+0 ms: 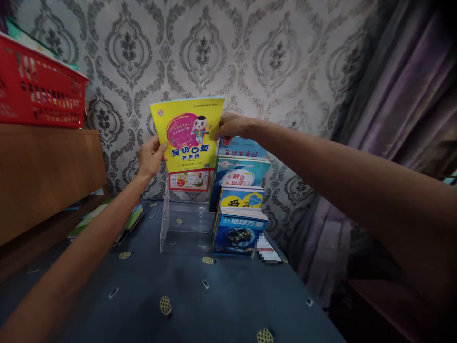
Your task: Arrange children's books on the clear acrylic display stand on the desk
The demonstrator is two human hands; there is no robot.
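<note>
A yellow workbook [189, 126] with a cartoon child on its cover is held upright between my two hands. My left hand [152, 156] is closed on its left edge, and my right hand [230, 126] grips the right edge. Just below and around the book's lower part stands a clear acrylic tiered rack [187, 231]. On the rack's right side, books rise in steps: a blue book with a globe [240, 238] in front, a yellow-and-blue book [244, 199], a teal book [243, 171], and a blue book [246, 148] at the back, partly behind my right wrist.
A dark blue patterned cloth [200, 305] covers the surface. Beside the rack at right lies a phone [269, 250]. Several books [130, 224] are stacked at left, near a wooden cabinet [53, 176] bearing a red basket [43, 90]. Patterned wallpaper is behind; curtains [392, 119] hang at right.
</note>
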